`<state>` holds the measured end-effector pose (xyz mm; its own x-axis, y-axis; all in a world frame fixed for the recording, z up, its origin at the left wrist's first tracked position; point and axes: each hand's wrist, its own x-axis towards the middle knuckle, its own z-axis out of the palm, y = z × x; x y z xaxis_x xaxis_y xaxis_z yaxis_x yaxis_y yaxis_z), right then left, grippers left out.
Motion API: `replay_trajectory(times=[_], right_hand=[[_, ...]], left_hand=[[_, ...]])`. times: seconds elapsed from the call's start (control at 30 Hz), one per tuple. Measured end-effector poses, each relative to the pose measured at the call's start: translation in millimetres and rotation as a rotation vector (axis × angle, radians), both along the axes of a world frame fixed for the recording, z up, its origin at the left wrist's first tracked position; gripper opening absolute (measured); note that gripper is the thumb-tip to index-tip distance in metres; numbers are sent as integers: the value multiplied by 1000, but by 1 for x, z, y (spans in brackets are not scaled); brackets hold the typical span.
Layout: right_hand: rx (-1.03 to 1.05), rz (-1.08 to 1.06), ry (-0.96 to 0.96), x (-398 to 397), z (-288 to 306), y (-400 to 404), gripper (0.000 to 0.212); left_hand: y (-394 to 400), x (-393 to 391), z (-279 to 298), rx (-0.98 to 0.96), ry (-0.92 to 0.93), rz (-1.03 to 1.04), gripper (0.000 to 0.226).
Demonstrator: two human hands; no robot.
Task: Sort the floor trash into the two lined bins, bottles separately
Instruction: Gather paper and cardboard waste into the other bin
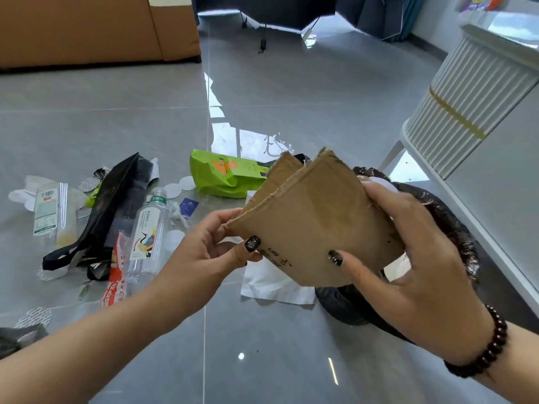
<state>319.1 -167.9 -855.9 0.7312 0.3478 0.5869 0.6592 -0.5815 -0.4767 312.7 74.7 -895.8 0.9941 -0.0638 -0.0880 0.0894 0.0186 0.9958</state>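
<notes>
Cardboard: a folded brown piece of cardboard (315,220) is held up in front of the person, partly over the black-lined bin (455,225), which suggests it is meant to go in there as non-bottle trash.
Left hand: the left hand (210,249) pinches the lower left corner of the cardboard, thumb on the near face and fingers (224,217) curled behind.
Right hand: the right hand (414,258) grips the right edge, thumb across the near face and fingers wrapped over the far side; holding both ends probably keeps the fold pressed flat so it fits the bin.
Bin: it stands on the floor (262,360) at the right, just beside a white ribbed cabinet (472,103).
Bottle: a clear plastic bottle (148,234) lies among the litter at the left, not yet sorted.
Other litter: a green bag (221,176), a long black bag (116,205), a red wrapper (116,275) and a white bag (271,284) lie on the floor.
Hidden: the cardboard and right hand cover most of the bin's opening, so its contents are hard to judge.
Second bin: a dark shape at the lower left edge is cut off; I cannot tell if it is the other bin.
Writing: dark marks on the cardboard are unreadable.
</notes>
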Motion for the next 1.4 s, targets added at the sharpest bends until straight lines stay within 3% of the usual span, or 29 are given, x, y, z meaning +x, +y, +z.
replay_trajectory(times=[0.13,0.23,0.33,0.43,0.57,0.7,0.8,0.97,1.1,1.2,1.4], right_hand=[[2,114,-64,-6,-1,9,38],[-46,98,-112,-10,-5,16,36],[63,136,126,-20,-16,27,35],[119,292,435,-31,-27,40,36],[62,406,794,-29,-28,48,52],[39,510,1000,-25,-27,50,61],[-9,401,895,-20,-30,45,60],[217,203,625,-5,-21,31,38],[271,126,400,-2,-10,21,34],[172,93,189,0,-2,21,34],[7,192,-28,8,6,31,33]], left_hand=[[-7,-5,1,-297,178,77,61],[-19,-22,-10,-429,298,86,86],[-37,-49,-18,-382,314,4,104],[-41,-58,-25,-362,268,17,87],[-27,-55,-30,-229,166,104,70],[-25,-56,-31,-188,52,178,51],[-19,-41,-36,17,25,312,36],[26,3,-18,503,7,348,35],[42,17,38,1037,-224,188,42],[33,14,65,1299,-330,9,50],[14,2,68,1545,-787,48,62]])
